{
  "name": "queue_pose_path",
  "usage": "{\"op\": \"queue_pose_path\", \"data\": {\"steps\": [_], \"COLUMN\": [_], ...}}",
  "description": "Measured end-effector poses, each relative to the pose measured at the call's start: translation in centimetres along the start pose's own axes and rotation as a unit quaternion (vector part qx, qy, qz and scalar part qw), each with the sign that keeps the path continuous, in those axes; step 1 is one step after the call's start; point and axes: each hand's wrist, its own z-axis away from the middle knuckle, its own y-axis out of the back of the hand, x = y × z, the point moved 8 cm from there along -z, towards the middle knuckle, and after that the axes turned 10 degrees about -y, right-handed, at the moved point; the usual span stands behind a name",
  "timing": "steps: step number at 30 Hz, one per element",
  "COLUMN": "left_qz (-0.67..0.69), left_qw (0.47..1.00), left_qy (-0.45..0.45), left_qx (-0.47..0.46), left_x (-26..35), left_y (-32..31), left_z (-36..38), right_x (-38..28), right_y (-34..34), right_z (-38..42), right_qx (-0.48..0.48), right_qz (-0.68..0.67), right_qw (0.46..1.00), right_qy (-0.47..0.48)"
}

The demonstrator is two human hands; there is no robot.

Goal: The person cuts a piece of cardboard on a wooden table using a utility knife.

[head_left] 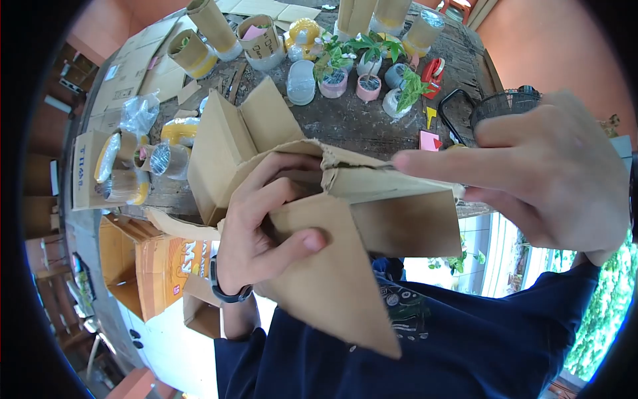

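An opened brown cardboard box [425, 223] with spread flaps is held up in front of my chest. My left hand [259, 223], with a dark band at the wrist, grips it, fingers inside and thumb on a large flap [339, 259]. My right hand [545, 166] is closed at the box's right side, its index finger stretched along a thin dark blade [384, 166]. The blade lies at a ragged, torn edge [327, 159] of the cardboard; its handle is hidden in the hand. Another folded flap [222, 143] rises at the left.
Potted plants [369, 83], cardboard tubes [212, 26] and a red tape dispenser [434, 76] stand on the dark wooden table [259, 110]. A black mesh basket [502, 106] is behind my right hand. Wrapped pieces [166, 159] and an orange carton [159, 266] are at the left.
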Motion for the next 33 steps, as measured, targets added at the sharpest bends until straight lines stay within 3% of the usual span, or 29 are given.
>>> {"op": "queue_pose_path", "data": {"steps": [12, 17, 33], "left_qz": [0.014, 0.027, 0.016], "left_qw": [1.0, 0.999, 0.998], "left_qy": [-0.006, 0.012, 0.037], "left_qx": [-0.006, 0.014, 0.053], "left_x": [-0.8, -1.7, -2.5], "left_y": [0.7, 0.8, 1.2], "left_z": [0.1, 0.7, 1.8], "right_x": [0.6, 1.7, 3.8], "right_y": [-1.3, -2.4, -6.0], "right_z": [-0.1, -0.1, 0.9], "right_qx": [0.026, -0.09, -0.124], "right_qz": [0.037, -0.024, 0.003], "right_qw": [0.999, 0.993, 0.989], "right_qy": [-0.005, -0.069, -0.076]}}
